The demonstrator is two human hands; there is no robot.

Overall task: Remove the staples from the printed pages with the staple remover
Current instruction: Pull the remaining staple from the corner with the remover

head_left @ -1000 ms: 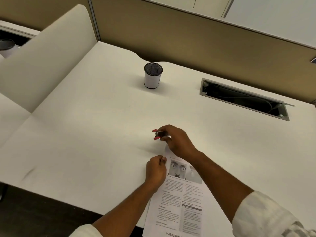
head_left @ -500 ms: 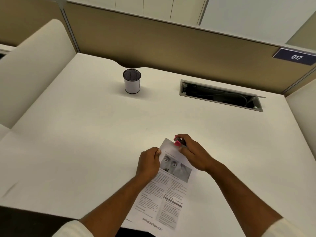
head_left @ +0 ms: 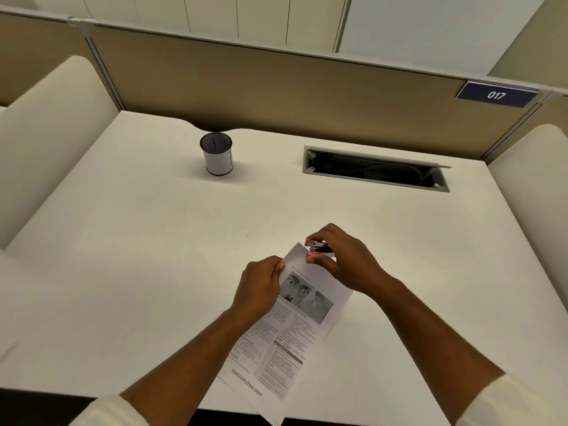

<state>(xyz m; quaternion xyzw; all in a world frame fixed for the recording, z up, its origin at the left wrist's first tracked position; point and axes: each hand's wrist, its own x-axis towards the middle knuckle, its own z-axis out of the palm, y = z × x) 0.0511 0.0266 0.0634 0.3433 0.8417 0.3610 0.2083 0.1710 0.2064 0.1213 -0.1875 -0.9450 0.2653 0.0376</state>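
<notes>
White tabletop (head_left: pixel 153 256) in a cubicle, tan divider walls around it, so pretty plain setup. Pages (head_left: pixel 295 321) lie near the front edge, roughly 6 o'clock on the surface, turned so the top corner points toward 11 o'clock and the bottom corner hangs a bit past the edge. Printed text, a photo of eyes near the top, a web address at the bottom.

Staple remover (head_left: pixel 319 249) sits right at that top corner, red bits showing on a metal body. Right hand (head_left: pixel 347 262) has its grip closed around it, thumb below and fingers over the top. Can't tell if the teeth are actually under a staple, too small to see.

Left hand (head_left: pixel 261 287) pinches the left edge of the pages just beside the remover, grip narrow, thumb on top.

Further out: a pen cup (head_left: pixel 216 153) at 11 o'clock, well apart from the paper, and an open cable slot (head_left: pixel 375 169) at 1 o'clock. Blue 017 plate (head_left: pixel 496 94) on the divider, far right.
</notes>
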